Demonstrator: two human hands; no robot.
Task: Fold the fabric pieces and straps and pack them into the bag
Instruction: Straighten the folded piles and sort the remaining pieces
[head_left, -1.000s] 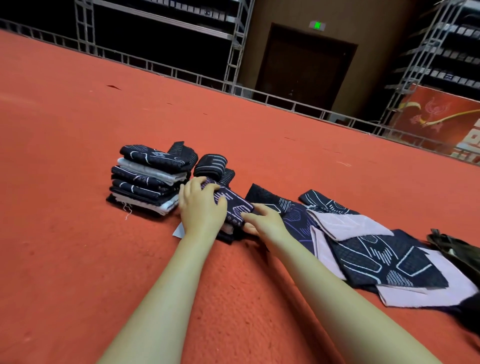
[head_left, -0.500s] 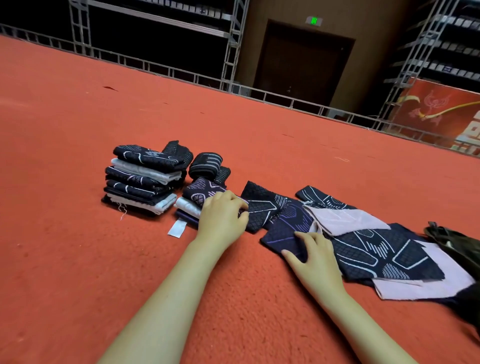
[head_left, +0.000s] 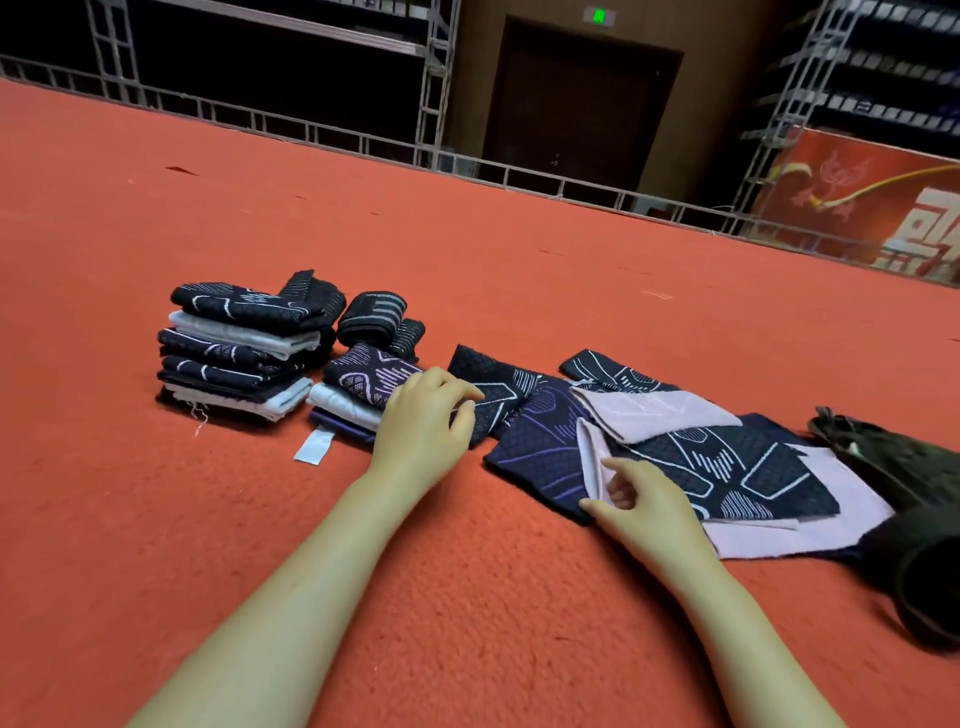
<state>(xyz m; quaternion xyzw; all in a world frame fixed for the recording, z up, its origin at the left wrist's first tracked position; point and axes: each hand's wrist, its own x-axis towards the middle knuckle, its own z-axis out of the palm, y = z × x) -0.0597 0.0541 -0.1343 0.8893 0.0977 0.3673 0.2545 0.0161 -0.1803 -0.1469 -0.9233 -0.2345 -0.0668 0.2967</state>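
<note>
Two folded fabric stacks, a tall one and a short one; left hand beside the short stack, fingers loosely curled; right hand pinching a loose fabric piece; the white label unreadable.

No lettering can be made out anywhere. A green lit sign glows above the door, far beyond the fingers, its symbol too small to read. On the red banner, far off past the right hand's fingers, large pale characters stand partly cut off by the frame edge and cannot be read. A white tag just left of the left hand's fingers looks blank.
</note>
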